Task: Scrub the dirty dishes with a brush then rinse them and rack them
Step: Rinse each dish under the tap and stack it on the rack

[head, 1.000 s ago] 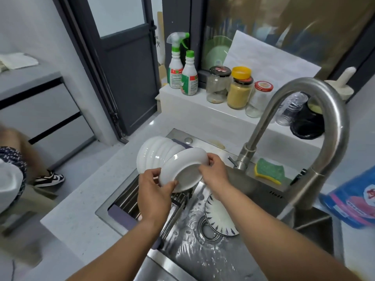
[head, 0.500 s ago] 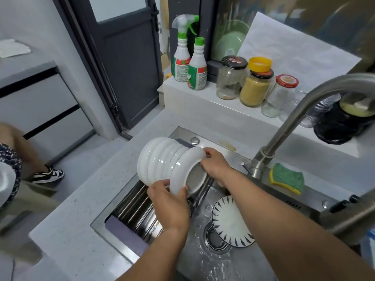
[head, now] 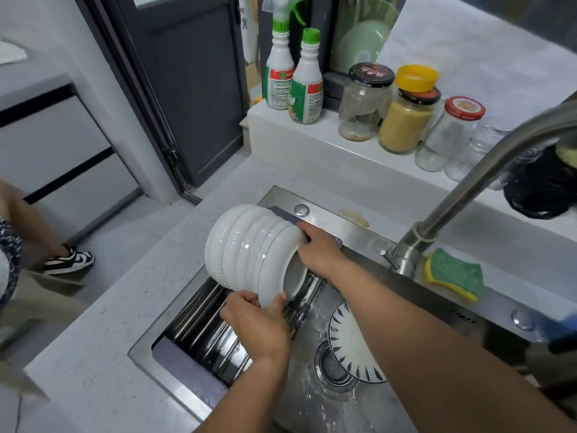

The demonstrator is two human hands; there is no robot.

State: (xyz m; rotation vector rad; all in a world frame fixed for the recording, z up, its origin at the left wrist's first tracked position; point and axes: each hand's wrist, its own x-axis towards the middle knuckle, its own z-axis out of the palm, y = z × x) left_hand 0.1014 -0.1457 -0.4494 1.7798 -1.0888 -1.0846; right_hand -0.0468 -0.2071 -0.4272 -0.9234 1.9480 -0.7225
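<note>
Several white bowls [head: 237, 245] lie nested on their sides on the roll-up metal rack [head: 199, 326] over the left half of the sink. The nearest white bowl [head: 274, 267] is pressed against that stack. My left hand [head: 259, 323] grips its lower rim and my right hand [head: 318, 251] holds its upper rim. A white plate with black rim marks [head: 349, 342] rests in the wet sink basin [head: 312, 401] beside the drain. No brush is in view.
The steel faucet [head: 468, 189] arches over the sink at right. A green-and-yellow sponge [head: 452, 273] lies behind it. Spray bottles [head: 293, 73] and jars [head: 406, 120] line the back ledge. A person's leg and shoe [head: 68, 260] are at far left.
Both hands have pushed the white bowl left and down, from tilted and apart to seated against the nested stack on the rack. The view has moved closer.
</note>
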